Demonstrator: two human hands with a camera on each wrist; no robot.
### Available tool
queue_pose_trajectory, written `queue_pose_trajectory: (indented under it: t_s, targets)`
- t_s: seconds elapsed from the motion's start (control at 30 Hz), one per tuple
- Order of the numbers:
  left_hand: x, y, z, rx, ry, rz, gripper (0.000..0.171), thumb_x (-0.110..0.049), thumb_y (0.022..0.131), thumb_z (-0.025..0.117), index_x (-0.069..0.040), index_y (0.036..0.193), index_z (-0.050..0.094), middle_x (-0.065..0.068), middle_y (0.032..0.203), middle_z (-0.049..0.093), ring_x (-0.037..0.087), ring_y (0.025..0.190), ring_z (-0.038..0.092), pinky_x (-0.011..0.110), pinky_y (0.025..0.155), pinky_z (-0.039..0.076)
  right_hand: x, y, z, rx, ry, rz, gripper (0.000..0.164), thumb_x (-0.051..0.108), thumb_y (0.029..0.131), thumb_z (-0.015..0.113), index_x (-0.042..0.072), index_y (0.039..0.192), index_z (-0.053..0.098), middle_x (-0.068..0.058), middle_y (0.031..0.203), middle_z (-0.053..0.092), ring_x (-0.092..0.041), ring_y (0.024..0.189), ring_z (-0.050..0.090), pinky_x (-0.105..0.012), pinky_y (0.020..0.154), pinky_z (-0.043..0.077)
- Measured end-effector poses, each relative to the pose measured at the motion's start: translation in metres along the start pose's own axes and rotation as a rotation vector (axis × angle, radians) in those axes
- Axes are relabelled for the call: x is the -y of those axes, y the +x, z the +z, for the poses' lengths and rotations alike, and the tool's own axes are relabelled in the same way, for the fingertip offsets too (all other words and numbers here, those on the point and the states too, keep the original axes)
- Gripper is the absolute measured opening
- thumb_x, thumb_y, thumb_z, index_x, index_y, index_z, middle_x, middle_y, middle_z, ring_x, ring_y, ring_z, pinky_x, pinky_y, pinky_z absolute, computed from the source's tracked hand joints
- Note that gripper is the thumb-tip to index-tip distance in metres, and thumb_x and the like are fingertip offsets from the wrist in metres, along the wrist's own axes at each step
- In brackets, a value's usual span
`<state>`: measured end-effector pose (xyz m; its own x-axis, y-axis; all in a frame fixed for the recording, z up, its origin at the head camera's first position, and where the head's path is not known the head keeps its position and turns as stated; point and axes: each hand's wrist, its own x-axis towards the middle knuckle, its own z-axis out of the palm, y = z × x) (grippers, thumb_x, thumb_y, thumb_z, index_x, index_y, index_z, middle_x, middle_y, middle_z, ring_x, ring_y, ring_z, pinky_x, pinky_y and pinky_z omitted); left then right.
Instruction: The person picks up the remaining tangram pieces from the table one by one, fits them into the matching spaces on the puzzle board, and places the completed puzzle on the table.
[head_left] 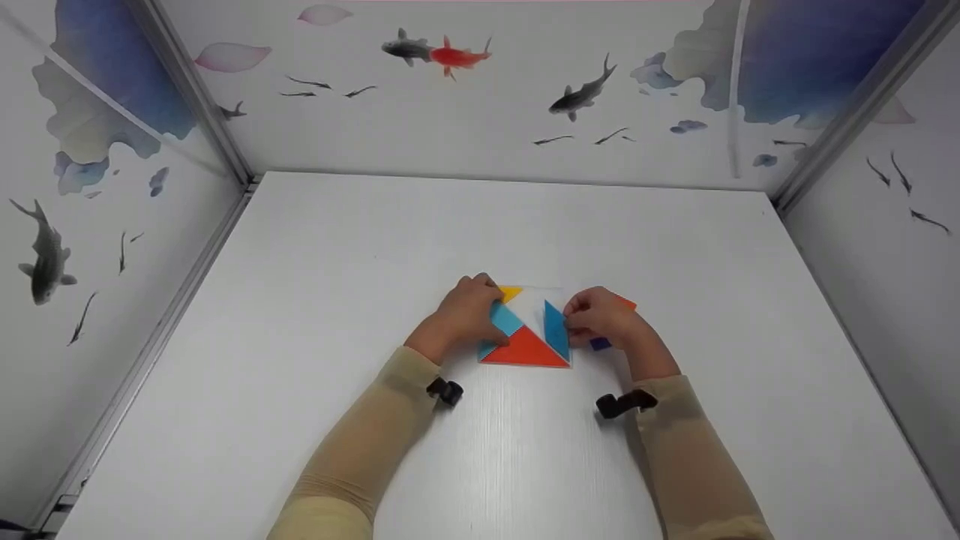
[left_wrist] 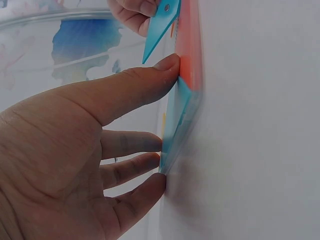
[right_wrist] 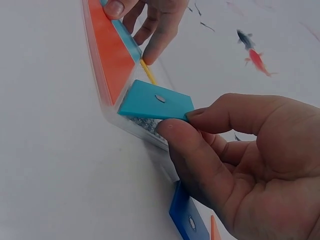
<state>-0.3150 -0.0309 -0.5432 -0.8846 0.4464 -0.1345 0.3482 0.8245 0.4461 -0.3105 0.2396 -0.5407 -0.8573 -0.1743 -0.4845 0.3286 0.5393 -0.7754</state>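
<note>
A shallow clear plastic tangram tray (head_left: 534, 294) lies on the table holding a large orange-red triangle (head_left: 523, 350), light-blue pieces (head_left: 505, 319) and a small yellow triangle (head_left: 511, 293). My left hand (head_left: 466, 309) rests at its left side, thumb and fingertips touching the pieces and edge. Between thumb and index finger, my right hand (head_left: 600, 315) pinches a blue parallelogram tangram piece (right_wrist: 156, 100) with a small oval metal inset. That piece is tilted over the tray's right end, one corner close to the orange triangle's tip.
A dark blue piece (right_wrist: 189, 215) and an orange piece (head_left: 624, 301) lie right of the tray, partly hidden by my right hand. Around the white table (head_left: 360, 225) stand white panels (head_left: 480, 142) printed with fish.
</note>
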Motion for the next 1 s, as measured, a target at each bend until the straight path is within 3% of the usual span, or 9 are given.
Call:
queue_pose_trajectory:
  t_s: [1.0]
  targets:
    - [0.0012,0.0015,0.0021,-0.004,-0.016,-0.024,0.071,-0.042,0.082,0.091,-0.014,0.142,0.067,0.003,0.143,0.055,0.024,0.13,0.05,0.035,0.108,0.054,0.0038,-0.0043,0.0013,-0.017,-0.101,0.002,0.019,0.014,0.093,0.076,0.005,0.109,0.068,-0.01,0.098,0.065,-0.023,0.084,0.068,-0.027,0.076,0.061]
